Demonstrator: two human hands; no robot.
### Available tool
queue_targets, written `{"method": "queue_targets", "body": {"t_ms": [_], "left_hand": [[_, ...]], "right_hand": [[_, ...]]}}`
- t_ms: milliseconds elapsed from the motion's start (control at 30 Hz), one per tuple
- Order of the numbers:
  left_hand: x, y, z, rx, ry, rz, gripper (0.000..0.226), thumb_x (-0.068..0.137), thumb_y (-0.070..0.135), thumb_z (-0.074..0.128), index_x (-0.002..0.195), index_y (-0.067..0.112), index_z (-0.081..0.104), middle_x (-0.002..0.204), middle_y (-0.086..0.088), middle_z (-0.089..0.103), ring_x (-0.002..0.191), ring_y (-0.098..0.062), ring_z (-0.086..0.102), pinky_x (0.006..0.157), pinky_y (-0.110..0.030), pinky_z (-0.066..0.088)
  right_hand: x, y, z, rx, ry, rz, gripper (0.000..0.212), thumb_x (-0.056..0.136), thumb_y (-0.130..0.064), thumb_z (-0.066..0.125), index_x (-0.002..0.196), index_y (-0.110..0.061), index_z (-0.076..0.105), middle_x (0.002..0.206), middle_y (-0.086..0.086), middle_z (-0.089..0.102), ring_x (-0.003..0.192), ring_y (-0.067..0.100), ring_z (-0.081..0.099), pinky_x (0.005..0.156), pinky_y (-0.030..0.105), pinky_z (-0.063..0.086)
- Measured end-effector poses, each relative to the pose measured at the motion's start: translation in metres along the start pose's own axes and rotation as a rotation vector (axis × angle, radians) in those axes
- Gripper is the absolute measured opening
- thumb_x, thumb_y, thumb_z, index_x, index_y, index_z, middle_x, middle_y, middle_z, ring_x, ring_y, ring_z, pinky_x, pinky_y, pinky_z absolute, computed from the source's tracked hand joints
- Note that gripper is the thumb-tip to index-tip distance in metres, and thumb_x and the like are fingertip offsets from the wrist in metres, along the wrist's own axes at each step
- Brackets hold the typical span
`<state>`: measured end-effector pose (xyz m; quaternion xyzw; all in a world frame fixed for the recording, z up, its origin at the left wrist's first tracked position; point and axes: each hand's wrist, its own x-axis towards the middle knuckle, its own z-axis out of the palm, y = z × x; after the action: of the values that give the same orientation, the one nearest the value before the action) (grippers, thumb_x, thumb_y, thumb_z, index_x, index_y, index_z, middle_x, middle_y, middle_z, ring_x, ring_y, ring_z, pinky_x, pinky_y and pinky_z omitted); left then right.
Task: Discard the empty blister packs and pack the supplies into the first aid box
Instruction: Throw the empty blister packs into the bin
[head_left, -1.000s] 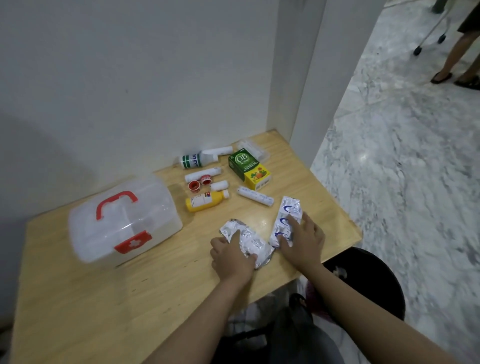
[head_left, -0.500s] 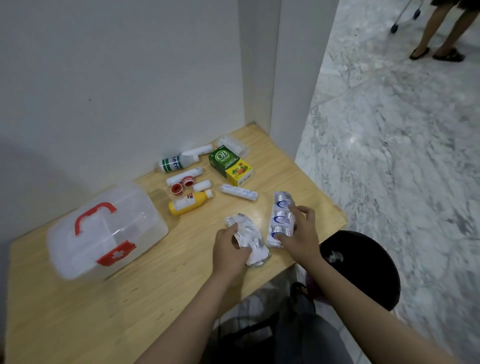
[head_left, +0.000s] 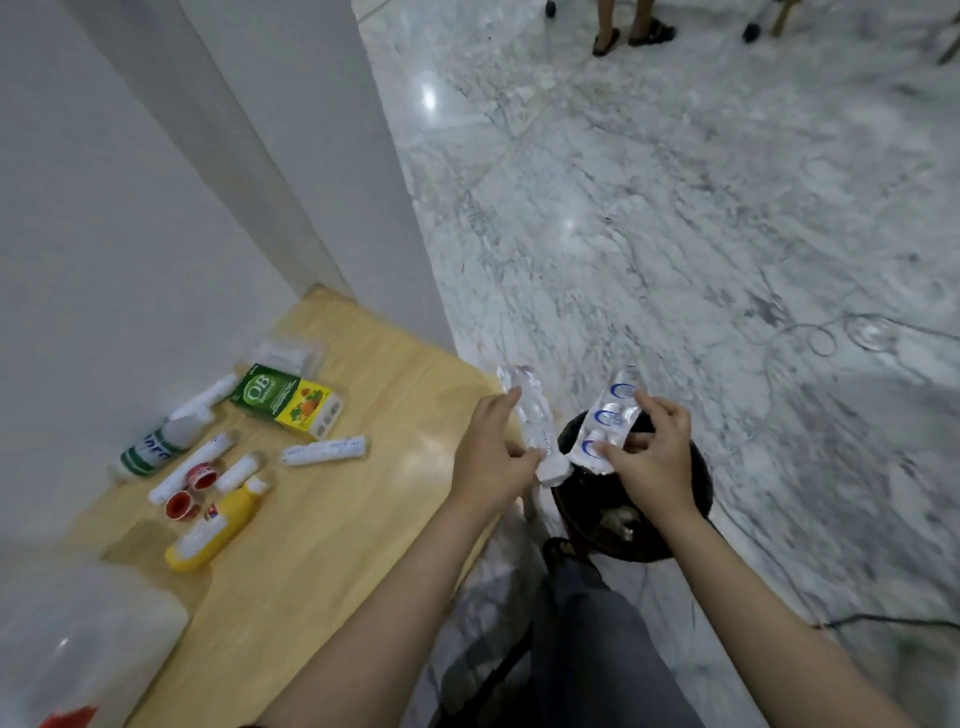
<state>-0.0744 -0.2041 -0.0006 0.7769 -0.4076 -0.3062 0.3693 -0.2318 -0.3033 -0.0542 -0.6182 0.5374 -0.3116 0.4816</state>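
Head view: both blister packs are off the worktop (head_left: 322, 525) now, left hand (head_left: 491, 457) clamped on the plain pack (head_left: 531, 415), right hand (head_left: 652, 462) gripping the printed pack (head_left: 609, 423), over the black bin (head_left: 696, 493). Dropping's next; first aid box (head_left: 78, 644) waits.

- Silver blister pack (head_left: 532, 415), crumpled, held on edge, long axis toward 12 o'clock, off the table's 3 o'clock edge.
- Blue-printed blister pack (head_left: 609, 421), tilted, above black bin (head_left: 696, 467).
- Supplies on table (head_left: 332, 530): green-yellow box (head_left: 285, 400), yellow bottle (head_left: 218, 530) lying flat, white tube (head_left: 324, 451), red tape rolls (head_left: 189, 491).
- First aid box (head_left: 78, 644), translucent, at 7 o'clock, blurred.
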Motion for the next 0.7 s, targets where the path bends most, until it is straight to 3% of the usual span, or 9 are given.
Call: {"method": "queue_targets", "body": {"t_ms": [100, 200, 333, 467, 600, 700], "left_hand": [[0.030, 0.017, 0.042, 0.092, -0.132, 0.096, 0.072, 0.078, 0.015, 0.070, 0.143, 0.021, 0.039, 0.130, 0.010, 0.039, 0.068, -0.012, 0.063, 0.074, -0.025, 0.048], [0.057, 0.023, 0.088, 0.235, -0.283, 0.162, 0.073, 0.081, 0.017, 0.066, 0.146, 0.018, 0.034, 0.138, 0.003, 0.038, 0.085, -0.019, 0.064, 0.077, -0.028, 0.045], [0.084, 0.014, 0.146, 0.372, -0.451, 0.127, 0.073, 0.082, 0.013, 0.061, 0.147, 0.014, 0.028, 0.141, -0.003, 0.036, 0.117, -0.025, 0.051, 0.088, -0.034, 0.044], [0.109, -0.002, 0.192, 0.431, -0.566, 0.052, 0.072, 0.082, 0.010, 0.060, 0.147, 0.013, 0.029, 0.143, -0.003, 0.036, 0.121, -0.027, 0.048, 0.088, -0.038, 0.045], [0.136, -0.022, 0.233, 0.430, -0.614, -0.010, 0.072, 0.082, 0.012, 0.062, 0.146, 0.014, 0.030, 0.144, -0.004, 0.037, 0.123, -0.025, 0.048, 0.093, -0.033, 0.043], [0.156, -0.040, 0.261, 0.404, -0.635, -0.088, 0.071, 0.082, 0.013, 0.064, 0.146, 0.014, 0.032, 0.146, -0.006, 0.038, 0.128, -0.022, 0.044, 0.092, -0.024, 0.036]], "right_hand": [[0.014, 0.026, -0.031, -0.009, 0.113, 0.073, 0.074, 0.068, 0.000, 0.079, 0.134, -0.012, 0.046, 0.124, 0.002, 0.035, 0.080, 0.024, 0.062, 0.080, 0.029, 0.048], [0.026, 0.060, -0.052, -0.081, 0.175, 0.165, 0.072, 0.070, 0.001, 0.074, 0.134, -0.013, 0.045, 0.119, -0.005, 0.031, 0.079, 0.022, 0.062, 0.078, 0.030, 0.048], [0.034, 0.107, -0.064, -0.190, 0.146, 0.287, 0.068, 0.072, 0.002, 0.067, 0.135, -0.012, 0.043, 0.115, -0.009, 0.027, 0.084, 0.031, 0.062, 0.074, 0.046, 0.054], [0.051, 0.143, -0.069, -0.275, 0.070, 0.355, 0.068, 0.075, 0.001, 0.063, 0.138, -0.011, 0.040, 0.116, -0.005, 0.028, 0.086, 0.029, 0.059, 0.072, 0.047, 0.054], [0.077, 0.182, -0.070, -0.263, 0.031, 0.430, 0.069, 0.072, 0.007, 0.061, 0.137, -0.006, 0.042, 0.122, 0.005, 0.034, 0.085, 0.022, 0.052, 0.077, 0.035, 0.050], [0.094, 0.212, -0.069, -0.244, -0.034, 0.482, 0.073, 0.074, 0.004, 0.062, 0.141, -0.011, 0.038, 0.121, 0.001, 0.032, 0.104, 0.022, 0.051, 0.084, 0.026, 0.042]]}}
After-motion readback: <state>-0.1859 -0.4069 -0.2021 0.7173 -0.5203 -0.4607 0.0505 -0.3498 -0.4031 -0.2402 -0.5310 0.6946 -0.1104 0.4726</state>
